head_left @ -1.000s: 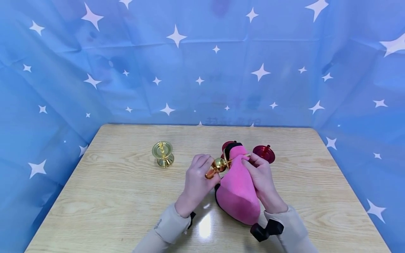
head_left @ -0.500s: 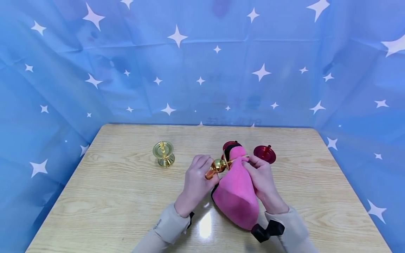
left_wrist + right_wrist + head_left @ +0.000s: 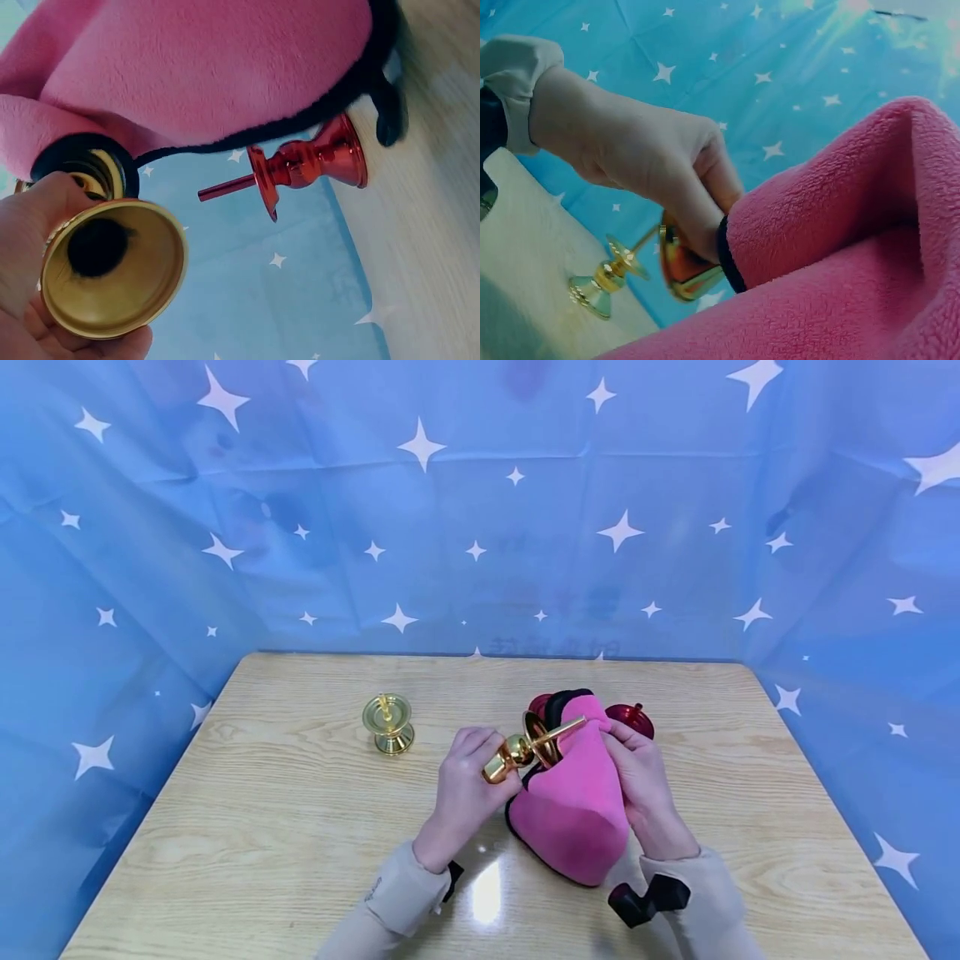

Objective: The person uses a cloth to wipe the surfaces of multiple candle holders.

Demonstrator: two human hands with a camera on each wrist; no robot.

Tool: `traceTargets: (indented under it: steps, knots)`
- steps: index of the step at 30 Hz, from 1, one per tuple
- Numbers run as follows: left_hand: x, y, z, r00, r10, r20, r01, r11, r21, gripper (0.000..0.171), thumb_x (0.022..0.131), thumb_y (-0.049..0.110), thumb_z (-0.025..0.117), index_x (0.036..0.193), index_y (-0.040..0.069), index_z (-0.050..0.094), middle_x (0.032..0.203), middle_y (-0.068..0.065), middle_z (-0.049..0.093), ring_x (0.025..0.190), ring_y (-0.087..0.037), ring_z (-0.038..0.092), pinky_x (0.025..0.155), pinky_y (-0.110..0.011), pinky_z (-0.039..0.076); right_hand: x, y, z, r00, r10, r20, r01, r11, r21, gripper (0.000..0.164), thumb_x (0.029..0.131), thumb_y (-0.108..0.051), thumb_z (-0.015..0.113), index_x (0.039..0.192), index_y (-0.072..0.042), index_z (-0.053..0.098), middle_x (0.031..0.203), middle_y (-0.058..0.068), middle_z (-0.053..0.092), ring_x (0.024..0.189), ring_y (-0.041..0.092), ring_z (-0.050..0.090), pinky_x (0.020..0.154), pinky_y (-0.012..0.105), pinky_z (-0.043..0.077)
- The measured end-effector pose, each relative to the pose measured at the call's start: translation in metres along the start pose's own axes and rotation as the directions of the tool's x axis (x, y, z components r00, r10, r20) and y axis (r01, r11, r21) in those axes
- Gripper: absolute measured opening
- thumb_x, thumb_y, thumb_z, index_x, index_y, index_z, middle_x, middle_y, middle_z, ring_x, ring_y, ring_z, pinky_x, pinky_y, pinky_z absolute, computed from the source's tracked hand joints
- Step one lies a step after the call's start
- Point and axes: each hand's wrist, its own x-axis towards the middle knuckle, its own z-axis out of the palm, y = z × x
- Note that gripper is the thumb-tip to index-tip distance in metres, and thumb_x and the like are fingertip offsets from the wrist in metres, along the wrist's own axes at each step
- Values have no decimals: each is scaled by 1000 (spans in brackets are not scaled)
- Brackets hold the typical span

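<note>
My left hand (image 3: 468, 785) grips a shiny gold candle holder (image 3: 519, 750) by its lower part, tilted with its spike pointing up and right. In the left wrist view the hollow underside of its base (image 3: 154, 274) faces the camera. My right hand (image 3: 643, 777) pinches a pink fleece cloth (image 3: 573, 802) with black edging, beside the spike's tip. The cloth hangs down between the hands, and part of it lies behind the holder's dish. In the right wrist view the cloth (image 3: 817, 232) hides the right fingers, while the left hand (image 3: 641, 154) shows behind it.
Another gold candle holder (image 3: 392, 727) stands upright on the wooden table (image 3: 285, 827), left of the hands. Behind the cloth stand two red candle holders, one at the right (image 3: 632, 720) and one mostly hidden (image 3: 538, 704). A blue star-printed curtain (image 3: 480, 510) surrounds the table's back and sides.
My right hand has moved slightly right, drawing the cloth off the spike, which was wrapped in it and now shows bare. My left hand stays nearly in place with the holder.
</note>
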Motion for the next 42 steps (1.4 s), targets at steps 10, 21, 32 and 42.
traceTargets:
  steps: [10,21,32,42]
  knots:
    - [0,0,0,999,48,3,-48,999,2,28,56,0,71,84,0,67,89,-11,66,88,-25,59,79,-25,52,1,0,1,990,-56,129,81,979,-190,36,88,7,50,81,-23,69,72,-8,60,62,2,52,55,14,44]
    - [-4,3,2,992,-117,36,122,958,-259,31,56,-2,72,87,-1,70,93,-14,69,88,-25,60,77,-27,52,-3,-12,-10,997,-61,54,53,989,136,24,96,-10,49,89,-17,71,75,-6,63,60,3,55,55,14,45]
    - [-3,4,7,988,-153,1,144,932,-333,30,57,-4,70,87,-2,70,89,-15,69,87,-25,61,77,-30,53,-21,-4,10,964,-201,173,246,922,-299,26,97,-9,44,119,-12,58,103,-6,59,89,6,54,73,18,45]
    - [3,2,3,990,-118,-80,94,961,-261,27,57,-4,71,83,-1,69,87,-12,68,85,-26,59,75,-32,52,-30,4,11,776,-548,314,619,562,-549,38,77,15,61,111,0,65,94,3,65,77,3,55,62,15,43]
